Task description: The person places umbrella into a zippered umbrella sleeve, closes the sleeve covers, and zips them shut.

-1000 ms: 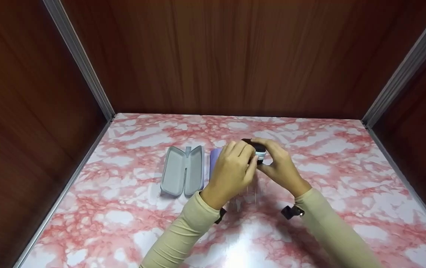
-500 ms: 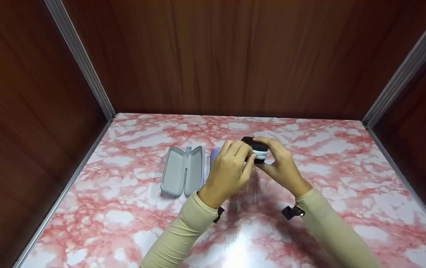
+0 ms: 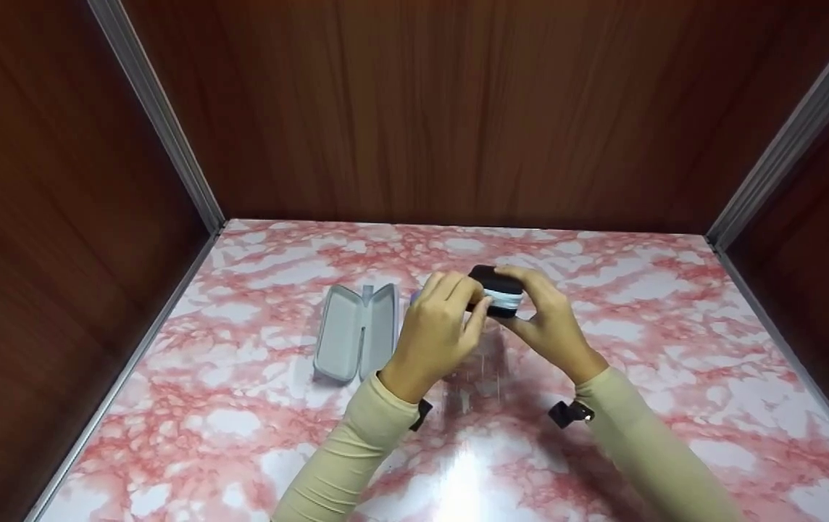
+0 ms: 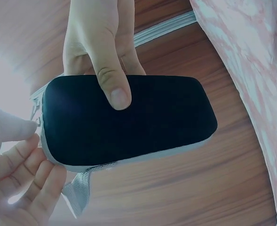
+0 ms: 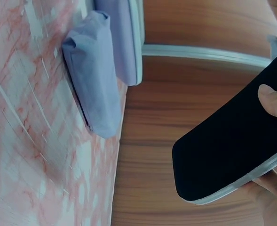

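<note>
Case [image 3: 503, 281] in black hangs above the tabletop [image 3: 646, 326], right hand [image 3: 551, 319] grasping its body, left hand [image 3: 440, 319] pinching one end, an open grey case [image 3: 340, 337] lying left of the left hand with a lavender pouch [image 5: 95, 75] beside it.

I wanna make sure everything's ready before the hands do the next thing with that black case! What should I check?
1. Right hand holding the black case: ok, its thumb lies across it.
2. Left hand at the case's end: ok, fingertips touch it there.
3. Black case raised off the table: ok.
4. Black case fully closed all round: cannot tell, fingers hide part of its edge.
5. A hand free for something else: not ok, both are busy.
6. Gray case open on the table: ok.
</note>
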